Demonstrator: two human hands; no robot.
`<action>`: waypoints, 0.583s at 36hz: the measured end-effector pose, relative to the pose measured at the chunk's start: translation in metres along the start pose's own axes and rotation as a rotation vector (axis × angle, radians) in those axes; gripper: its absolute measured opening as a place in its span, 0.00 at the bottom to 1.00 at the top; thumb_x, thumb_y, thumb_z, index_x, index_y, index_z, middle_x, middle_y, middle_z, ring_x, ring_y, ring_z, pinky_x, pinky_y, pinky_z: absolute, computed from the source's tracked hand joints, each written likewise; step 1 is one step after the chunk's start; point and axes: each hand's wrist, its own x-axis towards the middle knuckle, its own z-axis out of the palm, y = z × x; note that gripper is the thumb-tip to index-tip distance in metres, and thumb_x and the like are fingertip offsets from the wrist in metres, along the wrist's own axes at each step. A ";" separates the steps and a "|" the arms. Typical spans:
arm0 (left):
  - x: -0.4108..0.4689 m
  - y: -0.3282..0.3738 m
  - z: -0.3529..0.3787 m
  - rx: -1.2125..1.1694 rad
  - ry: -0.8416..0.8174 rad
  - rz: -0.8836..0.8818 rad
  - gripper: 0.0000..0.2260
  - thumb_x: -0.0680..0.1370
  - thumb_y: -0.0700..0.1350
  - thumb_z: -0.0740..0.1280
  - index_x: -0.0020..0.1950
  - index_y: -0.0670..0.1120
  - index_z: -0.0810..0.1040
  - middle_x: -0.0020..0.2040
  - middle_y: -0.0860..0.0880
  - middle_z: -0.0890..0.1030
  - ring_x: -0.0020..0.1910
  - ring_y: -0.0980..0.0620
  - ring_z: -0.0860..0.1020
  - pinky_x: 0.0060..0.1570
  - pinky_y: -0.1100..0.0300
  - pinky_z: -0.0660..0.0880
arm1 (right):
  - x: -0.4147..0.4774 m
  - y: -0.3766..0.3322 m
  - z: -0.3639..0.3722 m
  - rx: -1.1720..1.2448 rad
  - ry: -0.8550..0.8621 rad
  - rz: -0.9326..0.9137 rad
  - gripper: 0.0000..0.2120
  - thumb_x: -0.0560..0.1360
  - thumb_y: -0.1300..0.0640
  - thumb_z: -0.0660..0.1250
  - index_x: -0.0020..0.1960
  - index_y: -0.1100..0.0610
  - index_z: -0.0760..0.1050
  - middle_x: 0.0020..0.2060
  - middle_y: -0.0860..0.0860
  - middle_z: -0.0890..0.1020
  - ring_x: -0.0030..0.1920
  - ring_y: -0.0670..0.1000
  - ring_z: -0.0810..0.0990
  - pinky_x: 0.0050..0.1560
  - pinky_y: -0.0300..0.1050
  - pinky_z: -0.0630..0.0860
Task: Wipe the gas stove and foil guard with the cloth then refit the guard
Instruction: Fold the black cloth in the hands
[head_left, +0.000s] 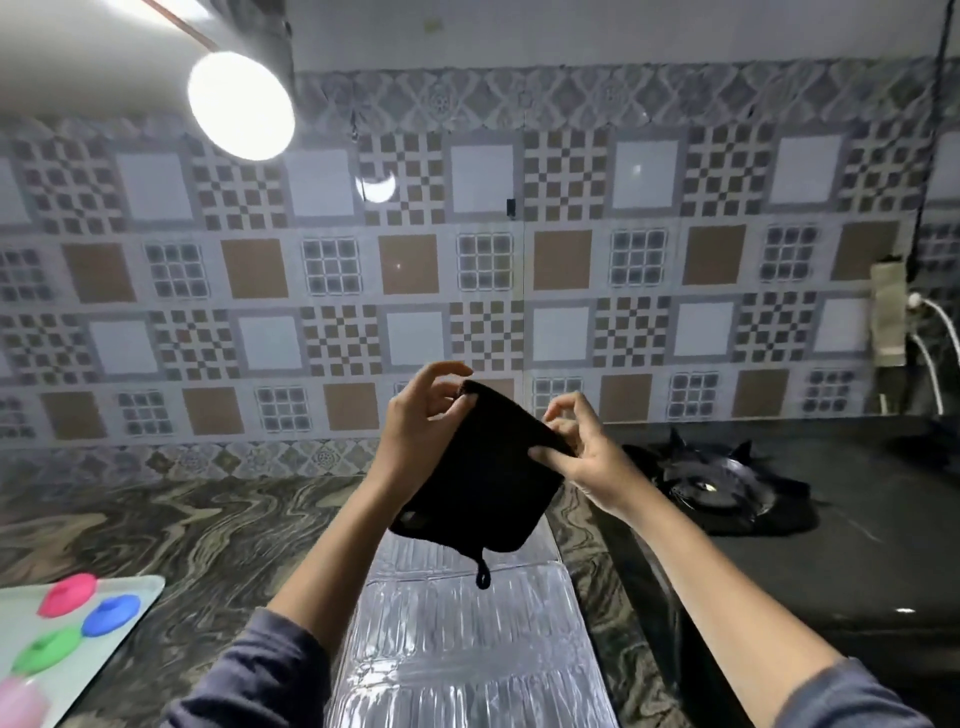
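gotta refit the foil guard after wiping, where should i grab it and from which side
Probably its left long edge, coming from the counter side: the foil guard lies flat, with the gas stove close along its right edge. It looks thin and creased, so pinch lightly at two spots once the cloth is put down.

The head camera is facing forward across the tabletop (182, 519) toward the tiled wall (561, 260), close behind the left hand (413, 434) and right hand (589, 462).

Cloth (475, 488) in left hand (415, 434), right hand (589, 460)
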 end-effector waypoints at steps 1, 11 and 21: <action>0.006 -0.001 0.001 -0.027 -0.009 -0.013 0.12 0.75 0.37 0.68 0.47 0.55 0.76 0.44 0.45 0.83 0.42 0.53 0.81 0.44 0.61 0.78 | 0.007 0.000 -0.004 -0.024 0.024 -0.035 0.16 0.73 0.65 0.67 0.45 0.46 0.66 0.38 0.54 0.77 0.41 0.52 0.75 0.44 0.47 0.71; 0.083 -0.005 0.028 0.099 0.025 0.076 0.17 0.75 0.30 0.63 0.39 0.52 0.79 0.43 0.53 0.82 0.43 0.59 0.81 0.48 0.68 0.75 | 0.095 -0.007 -0.060 -0.301 0.151 -0.257 0.11 0.71 0.69 0.67 0.41 0.54 0.81 0.41 0.49 0.81 0.45 0.45 0.79 0.50 0.31 0.73; 0.178 -0.030 0.057 0.339 0.019 0.112 0.11 0.77 0.33 0.61 0.49 0.42 0.82 0.50 0.49 0.78 0.51 0.51 0.78 0.49 0.75 0.72 | 0.189 -0.001 -0.100 -0.583 0.157 -0.340 0.10 0.74 0.67 0.65 0.52 0.57 0.79 0.49 0.51 0.78 0.48 0.49 0.77 0.50 0.29 0.67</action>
